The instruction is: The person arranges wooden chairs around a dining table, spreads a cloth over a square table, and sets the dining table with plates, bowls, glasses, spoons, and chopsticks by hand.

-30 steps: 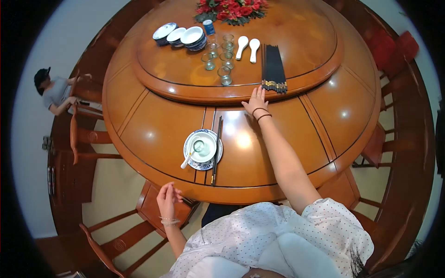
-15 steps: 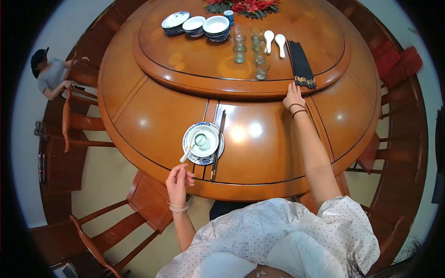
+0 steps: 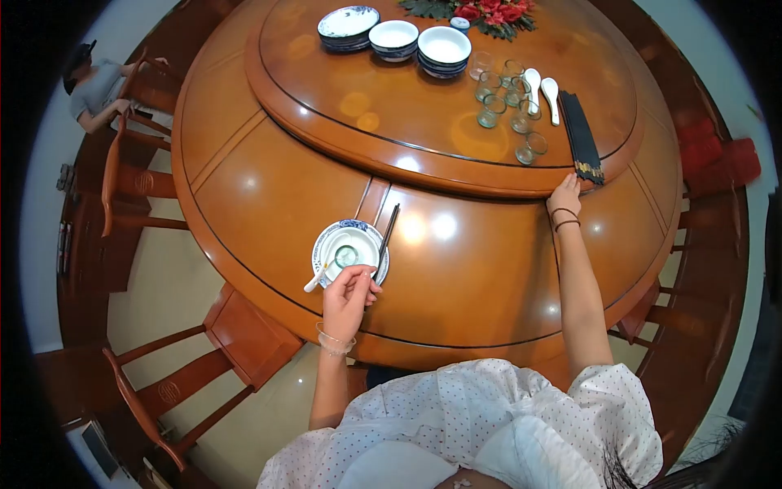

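Note:
My right hand (image 3: pixel 565 196) rests at the rim of the raised round turntable (image 3: pixel 391 163), fingers stretched towards the gold-patterned ends of a bundle of black chopsticks (image 3: pixel 580 134). My left hand (image 3: pixel 350 297) hovers over the near side of a place setting, thumb and fingertips pressed together; what they hold, if anything, is too small to tell. Under and beyond it, a white bowl (image 3: pixel 332 244) with a glass (image 3: pixel 346 257) and a white spoon (image 3: pixel 313 283) sits on a blue-patterned plate (image 3: pixel 348 222). One pair of black chopsticks (image 3: pixel 389 232) lies to its right, partly hidden by my left hand.
Stacked plates (image 3: pixel 349 24), stacked bowls (image 3: pixel 444 47), several glasses (image 3: pixel 521 118), two white spoons (image 3: pixel 550 98) and red flowers (image 3: pixel 493 12) stand on the turntable. Wooden chairs (image 3: pixel 252 334) surround the table. A person (image 3: pixel 102 90) is at the far left.
The turntable's dishes, glasses, spoons and chopstick bundle have shifted right, along with my right hand. My left hand has moved up and right, over the plate's near edge.

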Motion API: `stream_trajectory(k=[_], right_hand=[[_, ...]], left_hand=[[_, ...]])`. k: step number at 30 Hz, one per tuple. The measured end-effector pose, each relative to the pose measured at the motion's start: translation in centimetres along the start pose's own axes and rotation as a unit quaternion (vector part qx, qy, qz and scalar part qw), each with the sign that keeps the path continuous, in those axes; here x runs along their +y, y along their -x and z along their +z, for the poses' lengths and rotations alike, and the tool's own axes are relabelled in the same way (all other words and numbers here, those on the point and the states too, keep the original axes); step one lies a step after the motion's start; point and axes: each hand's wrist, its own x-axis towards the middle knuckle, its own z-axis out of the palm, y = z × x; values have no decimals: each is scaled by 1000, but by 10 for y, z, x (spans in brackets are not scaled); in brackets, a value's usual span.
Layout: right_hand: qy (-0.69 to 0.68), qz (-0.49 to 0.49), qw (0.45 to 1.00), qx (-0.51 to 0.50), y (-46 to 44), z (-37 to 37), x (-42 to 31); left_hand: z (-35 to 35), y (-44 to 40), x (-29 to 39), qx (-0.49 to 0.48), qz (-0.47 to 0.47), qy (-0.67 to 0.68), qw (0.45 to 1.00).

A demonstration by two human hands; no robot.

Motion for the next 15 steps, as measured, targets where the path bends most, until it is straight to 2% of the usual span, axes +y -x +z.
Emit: stream_trajectory(k=[5,8,15], right_hand=[[64,-27,990,119,-35,25,43],[76,-68,983,152,-50,29,74],[-43,-170,978,113,-69,35,145]], left_hand=[[64,-15,-7,4,9,29,1000],[121,-18,-16,13,4,14,1000],[285,-3,-60,34,-27,118,992]])
